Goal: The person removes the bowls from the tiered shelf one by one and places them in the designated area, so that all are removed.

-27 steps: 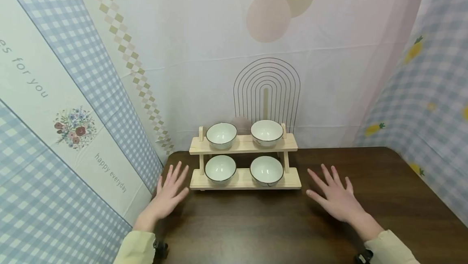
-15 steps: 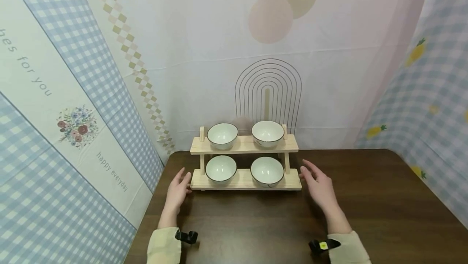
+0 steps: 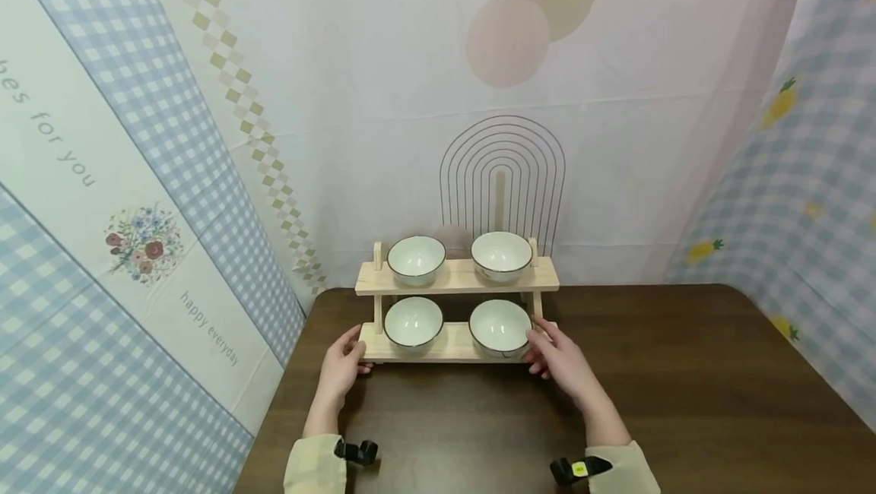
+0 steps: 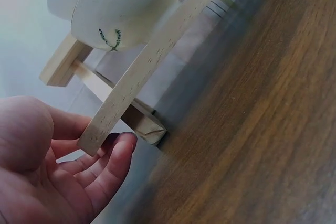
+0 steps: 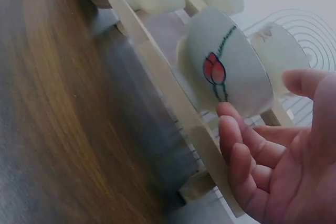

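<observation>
A two-tier wooden rack point(image 3: 453, 351) stands on the brown table and carries several white bowls with dark rims, two on each shelf. My left hand point(image 3: 342, 365) grips the left end of the lower shelf, thumb above and fingers beneath, as the left wrist view shows. My right hand point(image 3: 564, 365) is beside the lower right bowl point(image 3: 499, 327). In the right wrist view, that bowl point(image 5: 226, 66) bears a red tulip. The fingertips are at its side and the thumb is held apart from it; firm contact cannot be made out.
On the upper shelf stand the left bowl point(image 3: 416, 260) and the right bowl point(image 3: 502, 256). The lower left bowl point(image 3: 414, 323) is close to my left hand. A patterned cloth point(image 3: 383, 137) hangs behind the table, with checked cloth point(image 3: 787, 197) at the right.
Both hands have come inward from spread positions beside the rack. The left has taken hold of the lower shelf's end; the right has reached the lower right bowl. The bowls keep their places on the rack.
</observation>
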Demonstrator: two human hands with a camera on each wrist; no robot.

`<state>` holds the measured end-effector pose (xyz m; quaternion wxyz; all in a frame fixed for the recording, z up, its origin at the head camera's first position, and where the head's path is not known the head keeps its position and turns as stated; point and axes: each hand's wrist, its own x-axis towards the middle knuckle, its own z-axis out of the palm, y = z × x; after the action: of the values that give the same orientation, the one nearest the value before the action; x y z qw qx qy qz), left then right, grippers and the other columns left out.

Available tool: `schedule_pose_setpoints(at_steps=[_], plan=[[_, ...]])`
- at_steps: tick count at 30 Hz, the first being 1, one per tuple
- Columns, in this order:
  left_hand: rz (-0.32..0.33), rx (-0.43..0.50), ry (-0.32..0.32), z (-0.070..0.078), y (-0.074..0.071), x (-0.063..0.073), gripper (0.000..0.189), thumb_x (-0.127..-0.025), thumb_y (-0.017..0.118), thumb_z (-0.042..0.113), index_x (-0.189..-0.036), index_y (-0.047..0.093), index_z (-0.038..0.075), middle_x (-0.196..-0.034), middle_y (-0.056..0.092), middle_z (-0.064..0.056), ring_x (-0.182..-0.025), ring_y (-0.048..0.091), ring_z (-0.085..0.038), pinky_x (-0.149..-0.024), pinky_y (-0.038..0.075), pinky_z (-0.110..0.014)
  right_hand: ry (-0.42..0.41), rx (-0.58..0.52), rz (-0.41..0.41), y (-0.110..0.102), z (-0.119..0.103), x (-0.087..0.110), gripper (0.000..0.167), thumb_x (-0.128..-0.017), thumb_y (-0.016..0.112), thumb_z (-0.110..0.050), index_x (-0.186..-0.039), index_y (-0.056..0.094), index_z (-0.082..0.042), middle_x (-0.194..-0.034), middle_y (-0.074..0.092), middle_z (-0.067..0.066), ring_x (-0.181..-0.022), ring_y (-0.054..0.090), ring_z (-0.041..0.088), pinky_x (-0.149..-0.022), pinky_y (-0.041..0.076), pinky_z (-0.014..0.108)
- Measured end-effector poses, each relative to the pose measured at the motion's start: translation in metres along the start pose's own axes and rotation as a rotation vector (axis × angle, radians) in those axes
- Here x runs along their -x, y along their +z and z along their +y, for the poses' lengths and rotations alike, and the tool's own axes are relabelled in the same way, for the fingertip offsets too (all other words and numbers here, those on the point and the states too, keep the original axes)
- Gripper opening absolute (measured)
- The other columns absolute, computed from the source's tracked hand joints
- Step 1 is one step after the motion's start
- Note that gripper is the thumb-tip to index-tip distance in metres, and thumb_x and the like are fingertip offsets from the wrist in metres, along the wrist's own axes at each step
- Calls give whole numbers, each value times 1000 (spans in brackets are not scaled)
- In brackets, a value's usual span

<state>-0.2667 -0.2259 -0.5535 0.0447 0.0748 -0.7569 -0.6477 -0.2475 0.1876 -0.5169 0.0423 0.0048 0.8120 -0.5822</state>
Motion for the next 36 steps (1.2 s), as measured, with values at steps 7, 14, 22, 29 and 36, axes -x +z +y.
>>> schedule_pose_setpoints(at_steps=[7, 14, 22, 29, 36], plan=[[-20, 44, 1, -6, -1, 2, 48, -110, 52, 6, -156, 46, -8, -118, 60, -26, -76, 67, -27, -63, 60, -30, 17, -17, -45, 11, 5, 3, 69, -112, 56, -39, -167, 32, -3, -95, 77, 11, -76, 71, 22, -64, 53, 33], [-33, 46, 1, -6, -2, 2, 50, -110, 52, 6, -157, 44, -9, -119, 59, -25, -77, 67, -28, -63, 60, -32, 19, -65, -52, 14, 3, 4, 66, -113, 55, -34, -166, 31, -2, -96, 78, 14, -78, 73, 24, -65, 53, 34], [-52, 41, -14, 7, -4, 5, 49, -110, 49, 1, -156, 41, -14, -119, 58, -28, -82, 67, -34, -68, 62, -39, 35, -87, -52, 13, -1, 4, 69, -114, 53, -35, -169, 26, -4, -97, 78, 13, -81, 73, 23, -68, 53, 33], [-69, 45, 1, 31, -4, 19, 48, -109, 50, -1, -153, 42, -17, -116, 57, -27, -82, 67, -36, -69, 63, -40, 35, -97, -49, 14, -3, 3, 66, -114, 54, -32, -169, 27, -5, -96, 78, 13, -81, 74, 24, -70, 54, 31], [-68, 39, -1, 34, -5, 19, 48, -109, 50, -1, -154, 41, -16, -116, 57, -26, -83, 68, -36, -70, 63, -41, 28, -118, -43, 16, -6, 2, 66, -113, 55, -27, -167, 29, -2, -95, 78, 15, -81, 75, 25, -68, 54, 30]])
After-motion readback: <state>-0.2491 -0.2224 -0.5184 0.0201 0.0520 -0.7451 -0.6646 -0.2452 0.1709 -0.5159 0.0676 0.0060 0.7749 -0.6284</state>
